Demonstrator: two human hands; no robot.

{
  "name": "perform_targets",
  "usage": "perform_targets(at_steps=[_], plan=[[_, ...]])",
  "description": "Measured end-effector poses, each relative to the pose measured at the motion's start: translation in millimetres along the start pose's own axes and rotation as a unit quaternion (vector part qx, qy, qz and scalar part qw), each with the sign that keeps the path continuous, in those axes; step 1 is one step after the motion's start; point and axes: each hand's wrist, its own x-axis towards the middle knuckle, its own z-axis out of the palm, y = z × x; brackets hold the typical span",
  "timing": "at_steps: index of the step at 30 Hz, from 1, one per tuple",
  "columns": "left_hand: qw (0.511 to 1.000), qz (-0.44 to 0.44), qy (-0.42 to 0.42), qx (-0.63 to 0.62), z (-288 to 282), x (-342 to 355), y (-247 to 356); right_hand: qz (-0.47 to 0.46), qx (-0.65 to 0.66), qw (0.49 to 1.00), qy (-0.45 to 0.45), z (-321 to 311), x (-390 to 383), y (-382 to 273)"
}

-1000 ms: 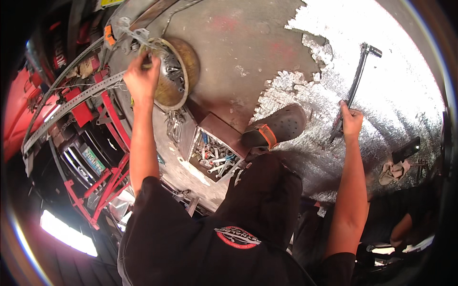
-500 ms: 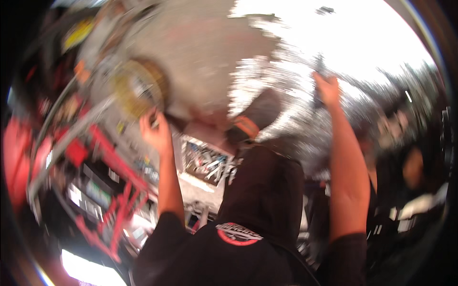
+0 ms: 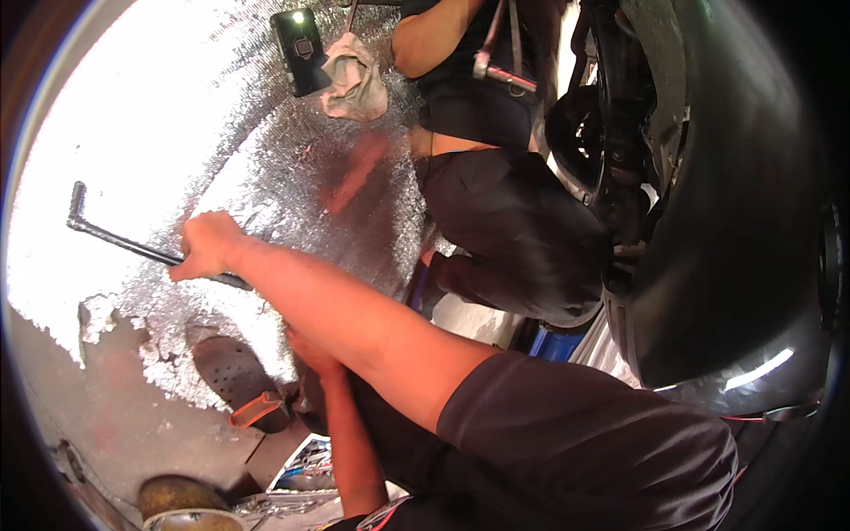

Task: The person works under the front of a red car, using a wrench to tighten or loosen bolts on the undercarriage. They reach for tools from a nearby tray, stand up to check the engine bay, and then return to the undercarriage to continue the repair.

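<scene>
Far left, silvery foil-faced sheet (image 3: 257,168) spread over grey floor (image 3: 97,398), glare burning out much of its surface; ragged torn edge toward the lower side. On the sheet's bright part, a long-handled socket wrench (image 3: 133,245), dark and slim, its cylindrical head (image 3: 78,199) standing at an angle to the handle at the far left end. Lower left corner, a yellowish-brown round metal bowl (image 3: 177,496), cut off by the rim of the view. Right hand (image 3: 208,246) wrapped round the wrench handle toward its near end, fingers curled tight, a short length of handle showing past the grip. Below it, a dark perforated clog (image 3: 232,365) with an orange strap (image 3: 257,408). Upper middle, a black smartphone (image 3: 299,55), small lamp lit at its top end, edge against a crumpled pale cloth (image 3: 356,81). Lower middle, a heap of hand tools (image 3: 310,460). Left hand (image 3: 314,356) partly behind the right forearm; cannot tell how far its fingers are spread or whether it has hold of anything. Right of centre, a co-worker in dark clothes (image 3: 522,234), a metal tool (image 3: 506,74) before the chest. Far right, a glossy black car body panel (image 3: 726,239).
</scene>
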Motion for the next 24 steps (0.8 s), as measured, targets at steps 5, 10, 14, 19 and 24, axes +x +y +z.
perform_targets(at_steps=[5, 10, 14, 19, 24], plan=[[0.986, 0.015, 0.073, 0.150, 22, 6, -32, -0.038, 0.007, 0.999, 0.006, 15, 7, 1], [0.949, -0.013, 0.141, 0.282, 58, 12, -49, -0.064, 0.025, 0.997, 0.036, 19, 8, 1], [0.927, -0.008, 0.206, 0.313, 64, 18, -41, -0.096, 0.045, 0.992, 0.062, 27, 9, 4], [0.952, 0.047, 0.219, 0.209, 58, 11, -13, -0.160, -0.007, 0.975, 0.154, 49, -15, 42], [0.930, 0.076, 0.301, 0.197, 49, 10, -4, -0.206, -0.050, 0.963, 0.165, 44, -110, 45]])
